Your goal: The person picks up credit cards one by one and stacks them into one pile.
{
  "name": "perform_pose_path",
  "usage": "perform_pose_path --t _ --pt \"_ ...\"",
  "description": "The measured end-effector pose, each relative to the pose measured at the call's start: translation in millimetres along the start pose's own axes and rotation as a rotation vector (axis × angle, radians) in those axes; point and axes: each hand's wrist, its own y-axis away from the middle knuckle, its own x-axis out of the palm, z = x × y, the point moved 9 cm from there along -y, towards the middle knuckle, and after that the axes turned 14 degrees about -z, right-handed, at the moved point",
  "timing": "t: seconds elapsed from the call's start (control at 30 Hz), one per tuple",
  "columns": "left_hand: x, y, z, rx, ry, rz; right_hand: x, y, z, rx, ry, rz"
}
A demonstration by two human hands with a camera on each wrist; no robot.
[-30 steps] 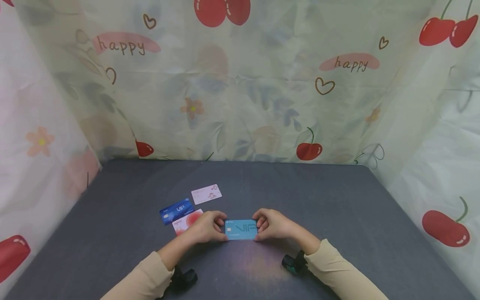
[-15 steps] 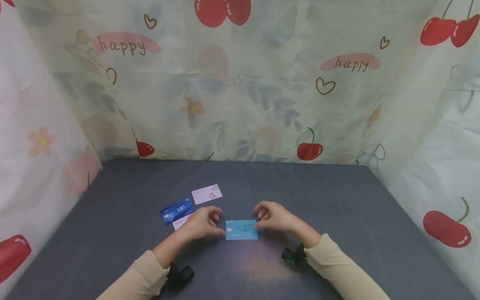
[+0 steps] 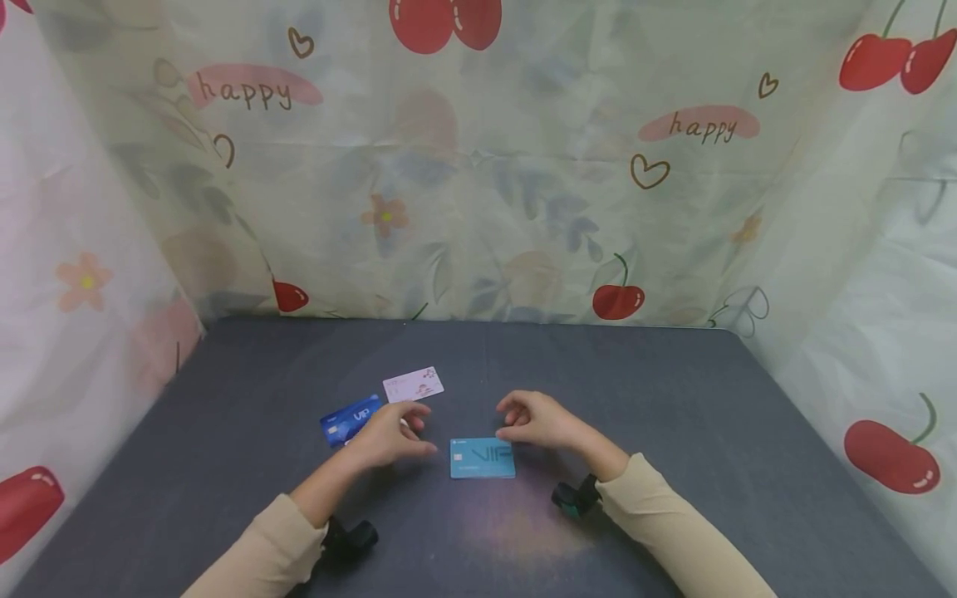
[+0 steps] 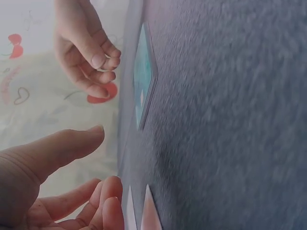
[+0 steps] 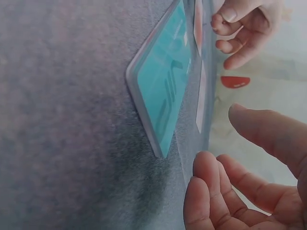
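A teal VIP card lies flat on the dark table; in the left wrist view its edge shows layers, like a small stack of cards. My left hand hovers left of it, thumb and fingers apart and holding nothing. My right hand hangs over its upper right corner, with a gap between hand and card in the right wrist view. Near my left hand lie a blue VIP card and a pale pink card. A card with red on it is mostly hidden beneath that hand in the head view.
The dark table is enclosed at the back and sides by a curtain printed with cherries. Each wrist wears a black camera, one on the left and one on the right.
Both hands have let go of the teal card stack. The left hand has drawn away to the left, now covering the red-patterned card; the right has lifted up and away. The stack stays put.
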Motion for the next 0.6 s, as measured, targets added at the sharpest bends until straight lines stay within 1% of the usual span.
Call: perform_pose_path --t 0.1,0.2,0.3,0.37,0.53,0.6 --pt "-5.0 -2.3 3.5 -0.011 -0.001 -0.004 1.1 -5.3 2.6 -0.004 0.0 0.004" --pt "-11.0 -5.9 7.8 -0.019 -0.005 -0.021 1.5 -11.8 4.4 -0.008 0.005 0.005" --pt "-18.2 -10.1 12.0 -0.024 0.002 -0.051 1.8 -18.9 6.1 -0.014 0.009 0.003" --pt "-23.8 -13.2 13.9 -0.014 0.002 -0.073 1.8 -23.7 7.6 -0.021 0.006 0.001" --pt "-37.1 -21.0 18.1 0.006 -0.042 -0.116 1.8 -36.1 10.9 -0.024 0.005 -0.009" --pt "-41.0 -24.0 21.0 0.001 -0.062 -0.125 2.3 -41.0 11.6 -0.013 0.006 -0.013"
